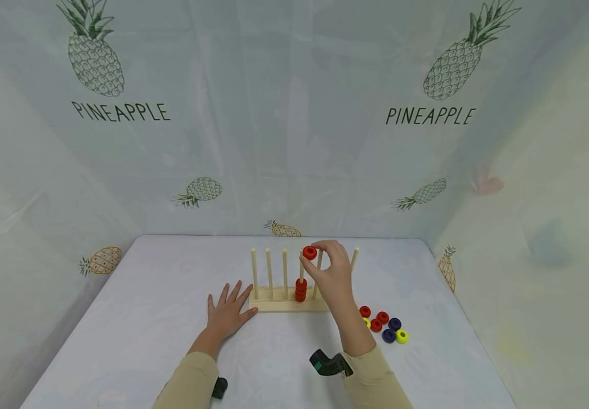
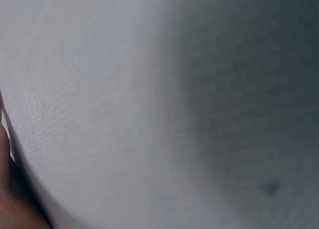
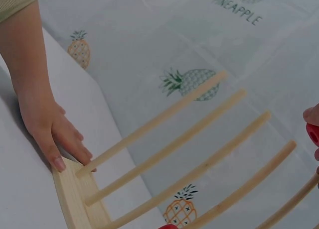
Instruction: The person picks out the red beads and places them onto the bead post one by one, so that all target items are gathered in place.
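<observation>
A wooden peg stand (image 1: pixel 284 306) has a row of upright pegs on a flat base. On one peg near its middle sits a short stack of red beads (image 1: pixel 301 290). My right hand (image 1: pixel 333 279) pinches another red bead (image 1: pixel 310 253) between thumb and fingertips, close to the top of that peg; whether the peg enters its hole I cannot tell. My left hand (image 1: pixel 227 316) lies flat with fingers spread, touching the left end of the base. The right wrist view shows the left hand (image 3: pixel 45 122) at the base's end, with the held bead (image 3: pixel 313 133) at the right edge.
Loose red beads (image 1: pixel 382 317), dark blue beads (image 1: pixel 389 336) and yellow beads (image 1: pixel 402 336) lie on the white table (image 1: pixel 136 335) right of the stand, partly behind the right forearm. A pineapple-print cloth (image 1: pixel 284 142) hangs behind the table. The left wrist view is mostly blurred.
</observation>
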Motion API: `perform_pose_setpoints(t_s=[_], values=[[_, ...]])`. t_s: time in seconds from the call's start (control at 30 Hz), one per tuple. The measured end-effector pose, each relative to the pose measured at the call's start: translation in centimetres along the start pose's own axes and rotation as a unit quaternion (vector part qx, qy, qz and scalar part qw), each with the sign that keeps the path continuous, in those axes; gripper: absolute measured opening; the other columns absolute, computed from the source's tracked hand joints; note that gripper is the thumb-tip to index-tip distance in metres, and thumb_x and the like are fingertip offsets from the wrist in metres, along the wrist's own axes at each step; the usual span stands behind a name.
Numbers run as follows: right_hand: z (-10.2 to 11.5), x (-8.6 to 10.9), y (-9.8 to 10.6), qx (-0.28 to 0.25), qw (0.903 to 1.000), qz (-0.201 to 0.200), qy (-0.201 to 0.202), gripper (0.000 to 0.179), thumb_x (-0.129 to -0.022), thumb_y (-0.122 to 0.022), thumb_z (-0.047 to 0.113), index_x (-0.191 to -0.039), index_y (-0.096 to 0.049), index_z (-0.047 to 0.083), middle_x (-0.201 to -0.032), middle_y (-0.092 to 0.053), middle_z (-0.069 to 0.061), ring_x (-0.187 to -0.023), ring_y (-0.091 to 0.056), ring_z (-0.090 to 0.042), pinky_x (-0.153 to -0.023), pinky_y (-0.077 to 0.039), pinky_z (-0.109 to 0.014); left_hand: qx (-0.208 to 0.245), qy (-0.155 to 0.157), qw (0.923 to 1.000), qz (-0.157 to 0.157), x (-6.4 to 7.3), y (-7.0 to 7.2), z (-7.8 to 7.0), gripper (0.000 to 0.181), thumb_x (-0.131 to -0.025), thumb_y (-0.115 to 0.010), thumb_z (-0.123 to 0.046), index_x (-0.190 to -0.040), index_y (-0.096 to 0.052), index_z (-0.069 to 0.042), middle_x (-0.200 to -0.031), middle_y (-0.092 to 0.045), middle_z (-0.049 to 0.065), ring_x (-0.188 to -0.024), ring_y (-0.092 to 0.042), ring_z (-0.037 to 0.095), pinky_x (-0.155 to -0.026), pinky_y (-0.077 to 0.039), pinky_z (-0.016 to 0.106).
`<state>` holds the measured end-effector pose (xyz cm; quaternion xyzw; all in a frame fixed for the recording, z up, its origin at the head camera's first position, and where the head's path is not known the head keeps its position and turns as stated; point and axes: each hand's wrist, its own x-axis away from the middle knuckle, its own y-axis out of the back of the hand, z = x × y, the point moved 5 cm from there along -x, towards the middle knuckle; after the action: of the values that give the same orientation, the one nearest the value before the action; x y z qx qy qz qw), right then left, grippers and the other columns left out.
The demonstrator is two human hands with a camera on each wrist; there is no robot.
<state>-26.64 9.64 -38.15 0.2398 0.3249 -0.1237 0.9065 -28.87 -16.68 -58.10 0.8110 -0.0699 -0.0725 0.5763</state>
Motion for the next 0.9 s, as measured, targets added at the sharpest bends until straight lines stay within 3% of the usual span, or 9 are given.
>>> perform_pose_setpoints(t_s=[0.27,0.57,0.9], values=[[0.2,-0.6,-0.4,0.026,0.9996,0.000,-0.009,0.028,-0.080,-0.082,0.013,-0.103,-0.068,0.007,-0.100,-0.065,-0.004,-0.094,-0.057,-0.024,-0.083,-0.049,-0.041,-0.004,-0.008,0.9999,-0.011,-0.2,-0.6,0.6,0.075,-0.091,-0.044,-0.069,-0.153,-0.034,-0.027,-0.161,-0.022,0.008,-0.146,-0.010,0.038,-0.105,0.003,0.072],[0.4,-0.9,-0.7,0.037,0.9974,0.017,-0.060,0.030,-0.079,-0.083,0.015,-0.104,-0.069,0.005,-0.101,-0.066,-0.006,-0.095,-0.057,-0.029,-0.084,-0.049,-0.042,-0.011,0.000,0.9999,0.010,-0.1,0.1,0.0,0.073,-0.093,-0.046,-0.065,-0.154,-0.032,-0.028,-0.161,-0.020,0.008,-0.147,-0.008,0.038,-0.105,0.003,0.072],[0.5,-1.1,-1.2,0.082,0.9934,0.032,-0.073,0.035,-0.080,-0.083,0.019,-0.109,-0.072,0.004,-0.101,-0.068,-0.006,-0.099,-0.055,-0.026,-0.087,-0.047,-0.040,-0.005,-0.007,0.9999,-0.012,-0.3,-0.5,0.6,0.075,-0.091,-0.045,-0.068,-0.153,-0.034,-0.027,-0.160,-0.022,0.008,-0.146,-0.011,0.039,-0.105,0.002,0.072]])
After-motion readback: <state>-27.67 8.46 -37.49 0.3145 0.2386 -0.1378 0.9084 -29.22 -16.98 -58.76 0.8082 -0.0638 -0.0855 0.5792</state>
